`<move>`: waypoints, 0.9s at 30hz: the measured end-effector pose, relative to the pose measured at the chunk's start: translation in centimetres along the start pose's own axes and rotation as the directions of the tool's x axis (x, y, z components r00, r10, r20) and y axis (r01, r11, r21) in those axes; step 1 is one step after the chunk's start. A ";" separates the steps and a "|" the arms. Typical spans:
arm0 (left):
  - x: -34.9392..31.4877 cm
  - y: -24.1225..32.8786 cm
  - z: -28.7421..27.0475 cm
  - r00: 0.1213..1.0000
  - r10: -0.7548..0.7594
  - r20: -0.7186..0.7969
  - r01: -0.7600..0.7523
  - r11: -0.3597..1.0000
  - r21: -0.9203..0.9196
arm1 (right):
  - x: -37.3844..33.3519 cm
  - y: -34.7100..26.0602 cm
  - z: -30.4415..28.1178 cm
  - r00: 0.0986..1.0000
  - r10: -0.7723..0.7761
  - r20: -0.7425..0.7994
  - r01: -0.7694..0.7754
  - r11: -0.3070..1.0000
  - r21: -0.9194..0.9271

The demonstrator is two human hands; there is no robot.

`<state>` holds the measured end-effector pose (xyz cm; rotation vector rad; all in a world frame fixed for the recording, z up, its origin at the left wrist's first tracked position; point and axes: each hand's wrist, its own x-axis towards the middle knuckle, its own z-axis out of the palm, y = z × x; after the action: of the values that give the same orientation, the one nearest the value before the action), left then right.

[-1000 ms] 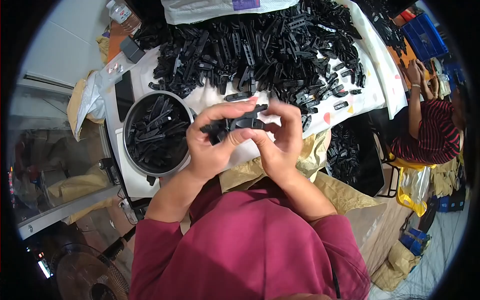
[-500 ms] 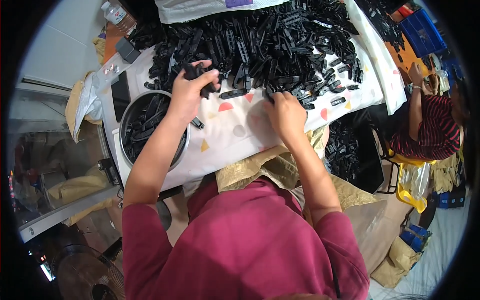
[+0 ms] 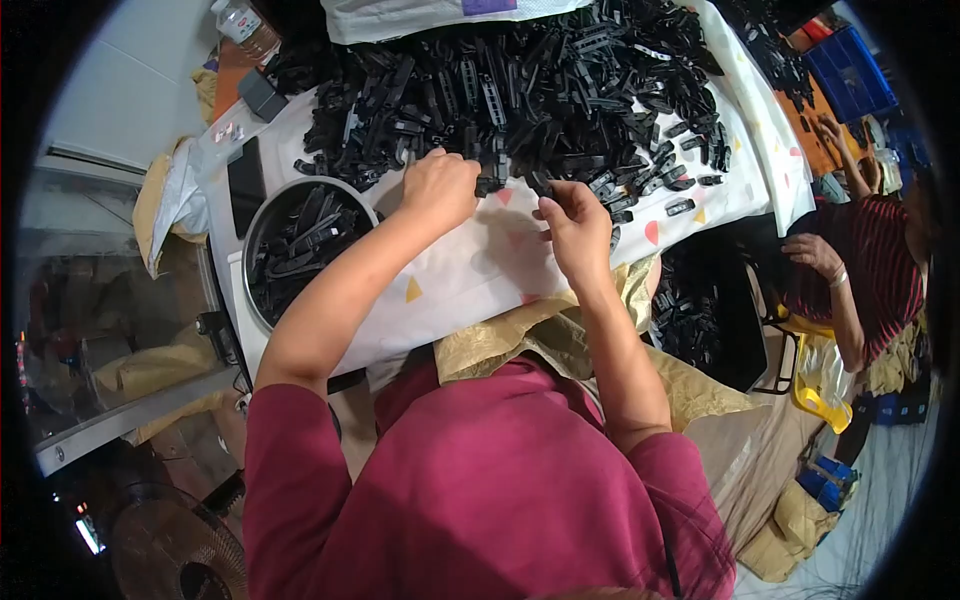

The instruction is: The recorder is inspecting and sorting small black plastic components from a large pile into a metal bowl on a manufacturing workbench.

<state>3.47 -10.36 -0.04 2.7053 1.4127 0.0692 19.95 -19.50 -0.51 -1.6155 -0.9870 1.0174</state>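
Black plastic clip-like parts (image 3: 400,85) lie heaped across the patterned cloth (image 3: 460,265) in front of me. My left hand (image 3: 440,187) is closed at the near edge of the heap, back upward, with black parts (image 3: 488,184) showing at its right side; its fingertips are partly hidden. To the right, my right hand (image 3: 581,225) has thumb and fingers curled round the near end of a slim black plastic part (image 3: 538,183). Left of my left forearm stands a round metal bowl (image 3: 250,285), holding many such parts.
A dark flat device (image 3: 246,185) lies beside the bowl. A white sack (image 3: 420,22) rests behind the heap. Below the table's right side is a black bin (image 3: 745,345) of parts. Another person in a striped shirt (image 3: 880,270) sits at the right, near a blue crate (image 3: 850,72).
My left hand, raised with a handful of black parts, has come down and rightward to the heap's edge. My right hand has turned, showing its thumb. The other person's hands have moved.
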 end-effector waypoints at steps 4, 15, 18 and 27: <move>-1.1 0.7 -1.9 0.944 -0.268 0.193 0.326 0.663 -0.674 | -2.3 -2.2 0.0 0.994 0.044 0.099 -0.085 0.881 0.466; -5.5 2.2 -6.8 0.971 -0.240 -0.001 -0.051 -0.204 -0.978 | -4.7 -5.1 2.7 0.943 -0.330 0.033 0.249 0.769 0.589; -5.5 1.7 -7.7 0.987 -0.140 -0.075 -0.081 -0.038 -0.996 | -4.6 -5.3 2.3 0.914 -0.402 0.050 0.312 0.777 0.547; -5.8 2.0 -7.7 0.980 -0.197 -0.039 -0.054 -0.069 -0.996 | -4.2 -6.2 1.6 0.881 -0.466 0.078 0.381 0.798 0.467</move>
<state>1.17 -15.80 7.84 1.2337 0.7924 0.9739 16.19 -21.52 5.88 -0.8764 -1.0910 0.9970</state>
